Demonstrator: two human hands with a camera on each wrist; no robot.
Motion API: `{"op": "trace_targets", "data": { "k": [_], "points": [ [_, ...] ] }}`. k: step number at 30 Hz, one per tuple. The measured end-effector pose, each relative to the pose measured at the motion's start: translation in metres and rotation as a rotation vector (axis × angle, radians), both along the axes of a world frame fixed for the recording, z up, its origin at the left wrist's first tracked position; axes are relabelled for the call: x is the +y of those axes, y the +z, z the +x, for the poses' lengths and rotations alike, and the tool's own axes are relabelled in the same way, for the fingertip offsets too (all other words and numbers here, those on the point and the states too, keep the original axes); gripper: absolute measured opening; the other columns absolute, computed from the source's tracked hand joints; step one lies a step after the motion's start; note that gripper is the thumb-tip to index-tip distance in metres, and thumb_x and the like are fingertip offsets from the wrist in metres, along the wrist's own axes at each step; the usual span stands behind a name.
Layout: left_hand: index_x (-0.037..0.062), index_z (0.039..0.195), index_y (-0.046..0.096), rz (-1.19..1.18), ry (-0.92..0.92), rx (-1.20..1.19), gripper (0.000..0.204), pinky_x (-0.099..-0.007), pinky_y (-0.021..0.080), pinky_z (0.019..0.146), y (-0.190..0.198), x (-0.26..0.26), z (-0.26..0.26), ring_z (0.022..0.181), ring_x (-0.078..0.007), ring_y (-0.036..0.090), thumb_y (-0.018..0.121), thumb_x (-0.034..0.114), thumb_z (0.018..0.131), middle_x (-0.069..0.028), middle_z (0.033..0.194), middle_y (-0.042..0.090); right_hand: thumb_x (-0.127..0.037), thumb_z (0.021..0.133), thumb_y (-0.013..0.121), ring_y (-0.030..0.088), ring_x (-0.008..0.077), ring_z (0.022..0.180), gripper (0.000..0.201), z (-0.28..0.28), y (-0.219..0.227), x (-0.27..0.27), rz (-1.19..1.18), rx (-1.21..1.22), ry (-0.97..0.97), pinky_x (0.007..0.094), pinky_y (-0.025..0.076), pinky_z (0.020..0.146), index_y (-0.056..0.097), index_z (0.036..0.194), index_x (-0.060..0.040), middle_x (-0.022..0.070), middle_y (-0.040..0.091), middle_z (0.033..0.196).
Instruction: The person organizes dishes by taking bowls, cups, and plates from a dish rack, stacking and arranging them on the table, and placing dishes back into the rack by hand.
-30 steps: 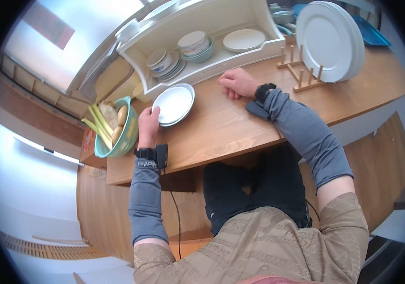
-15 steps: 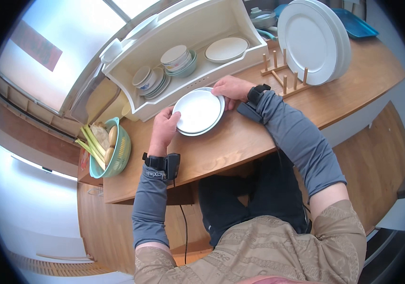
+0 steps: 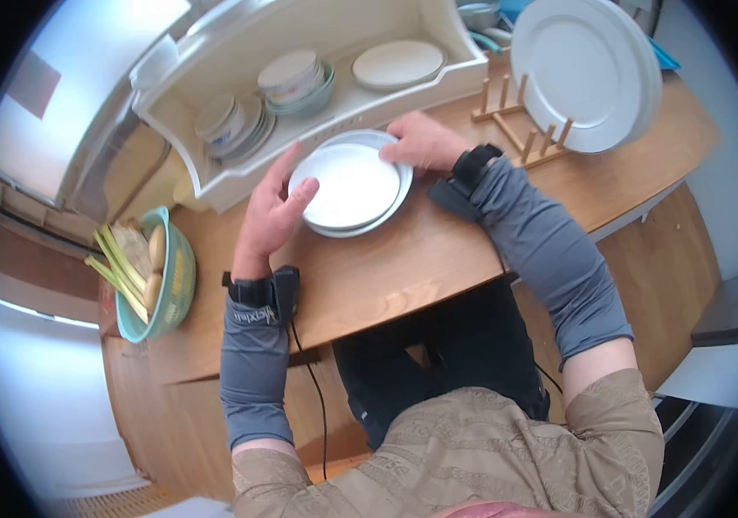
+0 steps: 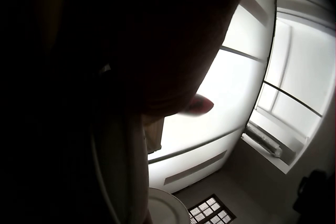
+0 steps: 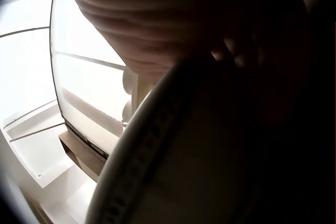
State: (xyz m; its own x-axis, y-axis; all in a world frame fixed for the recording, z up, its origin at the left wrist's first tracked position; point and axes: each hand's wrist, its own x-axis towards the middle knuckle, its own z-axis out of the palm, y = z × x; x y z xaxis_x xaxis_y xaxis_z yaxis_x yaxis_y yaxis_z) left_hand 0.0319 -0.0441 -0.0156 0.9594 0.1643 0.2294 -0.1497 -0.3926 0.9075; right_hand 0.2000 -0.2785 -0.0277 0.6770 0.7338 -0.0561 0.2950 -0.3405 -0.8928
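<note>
A white plate [image 3: 345,188] lies on a slightly larger plate [image 3: 367,138], whose pale rim shows beyond it on the far and right sides. My right hand [image 3: 429,142] pinches the stack at its far right rim, the thumb on top and the other fingers hidden underneath. At the left rim is my left hand [image 3: 270,216], its thumb spread from the straightened fingers and its tip overlapping the top plate. In the right wrist view, the dark underside of a plate [image 5: 157,161] fills the lower middle. The left wrist view shows a plate edge [image 4: 143,177] below the shadowed hand.
Behind the hands stands a white shelf [image 3: 343,121] with stacked bowls [image 3: 296,82], small dishes and an oval plate [image 3: 399,65]. A wooden rack [image 3: 516,129] with large plates [image 3: 572,73] stands right. The green basket [image 3: 175,285] of vegetables sits at the table's left.
The plates moved right from beside the basket, and the right hand came to grip their rim. Since half a second ago, the left hand's thumb and fingers have spread apart.
</note>
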Motion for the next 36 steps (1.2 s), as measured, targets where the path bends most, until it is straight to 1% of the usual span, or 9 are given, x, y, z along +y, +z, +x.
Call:
{"op": "trace_targets", "data": {
  "k": [3, 5, 6, 13, 19, 22, 29, 33, 36],
  "points": [
    [-0.0029, 0.147, 0.049, 0.038, -0.136, -0.027, 0.07, -0.0352, 0.047, 0.105, 0.01, 0.012, -0.01, 0.124, -0.0264, 0.06, 0.077, 0.029, 0.091, -0.021, 0.14, 0.058, -0.023, 0.085, 0.067, 0.065, 0.0141, 0.064, 0.033, 0.004, 0.0, 0.003, 0.001, -0.02, -0.007, 0.0281, 0.053, 0.056, 0.072, 0.102, 0.0063, 0.0083, 0.07, 0.08],
    [0.0008, 0.15, 0.046, 0.219, -0.288, 0.042, 0.083, -0.0413, 0.037, 0.116, 0.019, 0.021, -0.014, 0.14, -0.0306, 0.047, 0.081, 0.039, 0.086, -0.0218, 0.159, 0.038, -0.023, 0.086, 0.068, 0.065, 0.0137, 0.065, 0.034, 0.005, -0.003, 0.005, -0.01, -0.038, -0.007, 0.028, 0.052, 0.056, 0.072, 0.103, 0.0063, 0.008, 0.07, 0.08],
    [0.0042, 0.144, 0.055, 0.237, -0.293, 0.023, 0.082, -0.0431, 0.037, 0.117, 0.018, 0.022, -0.015, 0.14, -0.0325, 0.047, 0.088, 0.038, 0.078, -0.0217, 0.159, 0.038, -0.023, 0.086, 0.068, 0.065, 0.0133, 0.065, 0.035, 0.005, -0.003, 0.005, -0.016, -0.017, -0.028, 0.0278, 0.052, 0.056, 0.072, 0.104, 0.0063, 0.0075, 0.07, 0.081],
    [0.0034, 0.113, 0.069, 0.479, -0.226, -0.076, 0.054, -0.0387, 0.039, 0.114, 0.015, 0.025, -0.012, 0.139, -0.0307, 0.049, 0.092, 0.032, 0.073, -0.0233, 0.153, 0.047, -0.029, 0.094, 0.064, 0.062, 0.0109, 0.06, 0.035, 0.007, -0.009, 0.009, -0.003, -0.028, -0.053, 0.0268, 0.05, 0.052, 0.072, 0.102, 0.004, 0.0046, 0.067, 0.075],
    [0.0034, 0.095, 0.069, 0.104, -0.153, -0.163, 0.034, -0.0373, 0.044, 0.108, 0.006, 0.021, -0.009, 0.128, -0.0282, 0.059, 0.088, 0.027, 0.079, -0.0257, 0.14, 0.059, -0.04, 0.102, 0.058, 0.061, 0.0099, 0.055, 0.043, 0.006, -0.007, 0.01, 0.029, 0.037, -0.072, 0.0249, 0.05, 0.048, 0.073, 0.099, 0.0007, 0.0034, 0.067, 0.071],
    [0.0031, 0.101, 0.067, -0.155, -0.157, -0.23, 0.019, -0.028, 0.049, 0.095, 0.01, 0.032, -0.011, 0.109, -0.013, 0.06, 0.078, 0.015, 0.09, -0.0206, 0.141, 0.057, -0.041, 0.103, 0.058, 0.061, 0.0097, 0.054, 0.043, 0.004, -0.002, 0.008, 0.005, 0.045, -0.043, 0.0239, 0.049, 0.047, 0.073, 0.103, -0.0004, 0.0028, 0.068, 0.072],
    [0.0031, 0.103, 0.068, -0.258, -0.1, -0.351, 0.023, -0.027, 0.049, 0.091, 0.016, 0.055, -0.014, 0.106, -0.0135, 0.06, 0.077, 0.02, 0.092, -0.022, 0.143, 0.055, -0.032, 0.104, 0.056, 0.058, 0.0066, 0.053, 0.033, -0.009, 0.013, -0.002, -0.076, 0.108, 0.097, 0.0224, 0.047, 0.045, 0.069, 0.12, -0.0072, -0.0009, 0.066, 0.072],
    [0.0041, 0.103, 0.068, -0.239, -0.08, -0.376, 0.027, -0.0281, 0.049, 0.092, 0.01, 0.07, -0.012, 0.106, -0.0142, 0.061, 0.077, 0.028, 0.092, -0.0231, 0.142, 0.056, -0.023, 0.1, 0.056, 0.064, 0.0114, 0.054, 0.032, 0.002, 0.009, -0.007, -0.072, 0.123, 0.097, 0.0254, 0.052, 0.046, 0.067, 0.117, 0.0013, 0.0048, 0.069, 0.074],
    [0.0028, 0.106, 0.065, -0.294, -0.098, -0.428, 0.034, -0.0393, 0.051, 0.101, 0.013, 0.073, -0.012, 0.118, -0.0242, 0.061, 0.071, 0.035, 0.097, -0.0255, 0.141, 0.056, -0.021, 0.099, 0.056, 0.065, 0.0129, 0.057, 0.03, 0.0, 0.021, -0.017, -0.058, 0.074, 0.026, 0.0266, 0.053, 0.049, 0.069, 0.111, 0.0027, 0.0059, 0.068, 0.075]
  ]
}}
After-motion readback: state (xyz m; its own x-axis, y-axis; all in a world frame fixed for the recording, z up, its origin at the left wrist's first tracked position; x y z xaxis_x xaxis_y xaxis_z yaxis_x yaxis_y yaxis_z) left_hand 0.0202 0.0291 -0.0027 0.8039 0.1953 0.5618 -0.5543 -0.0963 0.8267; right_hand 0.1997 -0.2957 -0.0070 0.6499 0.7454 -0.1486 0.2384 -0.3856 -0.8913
